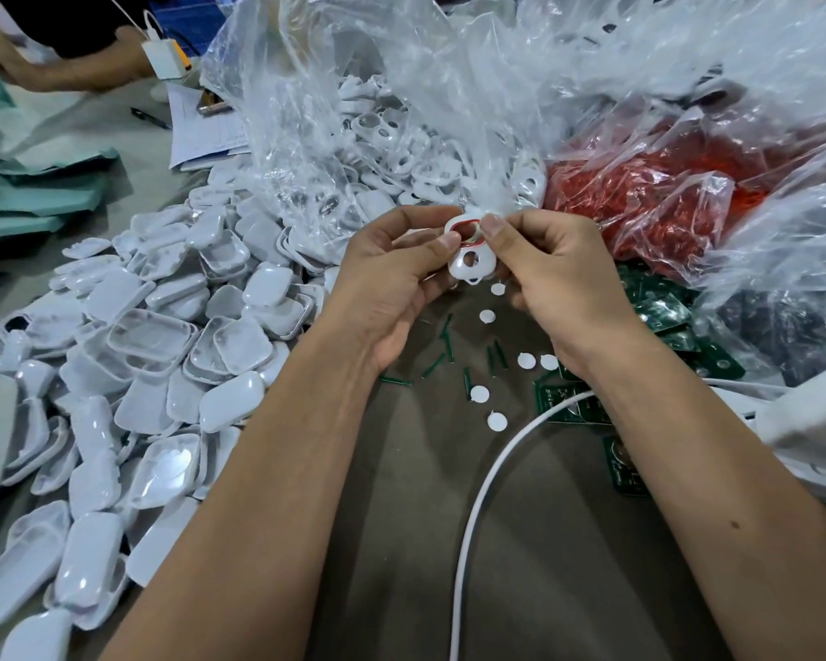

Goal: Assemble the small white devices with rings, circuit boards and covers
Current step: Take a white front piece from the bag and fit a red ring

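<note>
Both my hands hold one small white device shell [468, 262] above the table's middle. My left hand [397, 274] grips its left side with the thumb on the rim. My right hand [544, 269] pinches the top, thumb pressing a red ring [463, 225] into the shell's upper opening. A big heap of white covers [163, 355] lies to the left. A clear bag of white shells [382, 131] stands behind my hands. A bag of red rings [649, 198] sits at the right. Green circuit boards [664, 312] lie under my right wrist.
Small white discs [479, 392] and thin green strips [432, 365] are scattered on the brown table [520, 565]. A white cable [478, 508] curves across it toward me. A white box [811, 422] is at the right edge. Another person's arm [53, 69] rests at the far left.
</note>
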Demonstrator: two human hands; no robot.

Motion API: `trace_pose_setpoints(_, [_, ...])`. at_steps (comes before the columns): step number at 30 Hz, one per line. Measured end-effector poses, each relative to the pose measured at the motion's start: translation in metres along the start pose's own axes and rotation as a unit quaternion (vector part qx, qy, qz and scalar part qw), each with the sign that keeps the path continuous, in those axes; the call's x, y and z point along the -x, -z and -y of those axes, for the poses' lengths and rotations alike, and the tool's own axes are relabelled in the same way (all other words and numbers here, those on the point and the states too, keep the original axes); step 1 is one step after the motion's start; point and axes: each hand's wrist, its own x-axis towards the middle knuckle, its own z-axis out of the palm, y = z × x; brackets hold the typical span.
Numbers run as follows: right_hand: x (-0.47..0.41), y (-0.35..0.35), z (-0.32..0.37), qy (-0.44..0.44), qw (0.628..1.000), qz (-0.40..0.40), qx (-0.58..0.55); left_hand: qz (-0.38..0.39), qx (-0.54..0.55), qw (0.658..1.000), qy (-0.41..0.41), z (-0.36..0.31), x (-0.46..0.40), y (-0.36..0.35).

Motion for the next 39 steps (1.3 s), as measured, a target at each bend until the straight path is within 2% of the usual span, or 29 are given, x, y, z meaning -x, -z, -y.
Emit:
trace_pose_setpoints(4, [-0.0002, 0.0, -0.0002, 0.009, 1.0, -0.007, 0.009, 0.005, -0.027, 0.999, -0.021, 0.0012, 0.002, -0.0005])
trace_pose_setpoints(9, [0.0033, 0.0, 0.0023, 0.032, 0.998, 0.01, 0.055, -0.007, -0.122, 0.992, -0.03, 0.0031, 0.0028, -0.0003])
trace_pose_setpoints(16, [0.0027, -0.0009, 0.0009, 0.045, 0.991, 0.01, 0.126, -0.026, -0.174, 0.983, -0.061, 0.0033, 0.0028, 0.0009])
trace_pose_setpoints(25, [0.0026, -0.0028, 0.0007, 0.065, 0.984, 0.001, 0.168, -0.033, -0.192, 0.977, -0.082, 0.0027, 0.0035, -0.0009])
trace_pose_setpoints(30, [0.0049, -0.0017, 0.0043, 0.061, 0.988, 0.0, 0.144, -0.041, -0.131, 0.99, -0.036, 0.0016, 0.0035, -0.0022])
trace_pose_setpoints(36, [0.0061, -0.0025, 0.0086, 0.015, 0.992, 0.035, 0.124, -0.098, -0.164, 0.977, -0.093, 0.0032, -0.0021, 0.0028])
trace_pose_setpoints(39, [0.0077, -0.0011, 0.0071, 0.019, 0.985, 0.073, 0.158, -0.125, -0.171, 0.972, -0.106, 0.0016, -0.0057, 0.0076])
